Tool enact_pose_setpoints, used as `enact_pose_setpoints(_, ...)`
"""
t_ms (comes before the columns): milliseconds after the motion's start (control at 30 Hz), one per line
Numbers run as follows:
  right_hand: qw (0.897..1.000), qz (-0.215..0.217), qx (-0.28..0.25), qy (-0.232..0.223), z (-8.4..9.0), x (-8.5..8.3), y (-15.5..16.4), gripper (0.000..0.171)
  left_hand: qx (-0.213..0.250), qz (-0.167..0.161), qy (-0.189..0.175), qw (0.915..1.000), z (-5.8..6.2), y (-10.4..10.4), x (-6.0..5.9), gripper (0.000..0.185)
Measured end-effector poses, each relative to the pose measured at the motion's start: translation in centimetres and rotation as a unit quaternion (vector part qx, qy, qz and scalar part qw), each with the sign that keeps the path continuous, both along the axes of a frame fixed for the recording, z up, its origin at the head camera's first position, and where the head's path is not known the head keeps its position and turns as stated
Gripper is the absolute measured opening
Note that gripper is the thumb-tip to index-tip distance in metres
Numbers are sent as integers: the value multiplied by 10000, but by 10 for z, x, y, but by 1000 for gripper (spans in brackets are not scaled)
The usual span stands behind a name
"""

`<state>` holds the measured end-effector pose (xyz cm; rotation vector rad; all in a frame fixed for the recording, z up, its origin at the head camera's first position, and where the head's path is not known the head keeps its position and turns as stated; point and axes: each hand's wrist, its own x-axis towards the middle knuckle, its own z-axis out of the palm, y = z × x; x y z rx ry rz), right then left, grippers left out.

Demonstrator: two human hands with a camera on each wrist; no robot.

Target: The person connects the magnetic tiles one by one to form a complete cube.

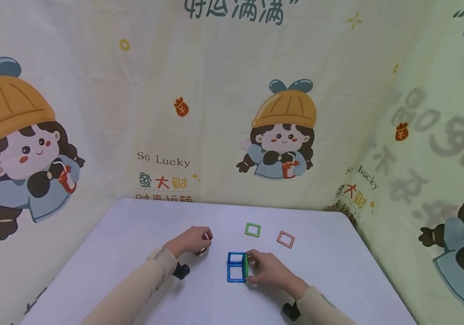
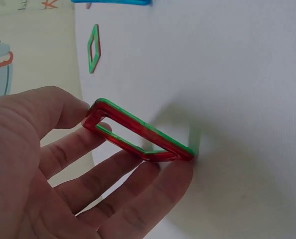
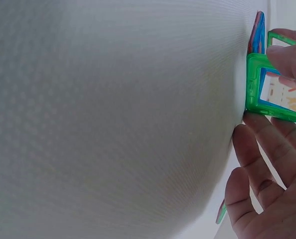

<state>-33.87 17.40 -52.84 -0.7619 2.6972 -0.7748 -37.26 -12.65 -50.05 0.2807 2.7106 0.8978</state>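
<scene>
Spread out beneath everything, a broad white table (image 1: 102, 262). Over its middle, narrowly pinching one frame each, the right hand (image 1: 274, 271) and, farther left, the left hand (image 1: 189, 240). Between the two, apparently the part done so far: a pair of blue square frames (image 1: 236, 264), set edge to edge, exact angle hard to tell. Along the right side of that pair, upright between the right thumb and fingers, a green frame (image 1: 246, 265), seemingly in place or nearly so. Left of the pair and apart from it, tilted in the left hand's grip, a red-and-green frame (image 2: 138, 128), not yet joined to anything. Beyond the hands, lying loose, a second green frame (image 1: 252, 235) and an orange-pink frame (image 1: 287, 234), apparently the unused remainder
</scene>
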Motion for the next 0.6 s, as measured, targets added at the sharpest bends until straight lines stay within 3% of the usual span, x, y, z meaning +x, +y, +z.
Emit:
enact_pose_setpoints(333,9999,-102,29,-48,-2,2,-2,63,156,12,-304,9994,-1,-2,3,24)
enact_pose_setpoints(600,9999,-145,-5,-34,0,6,-4,62,245,-61,-620,9978,7,1,11,24)
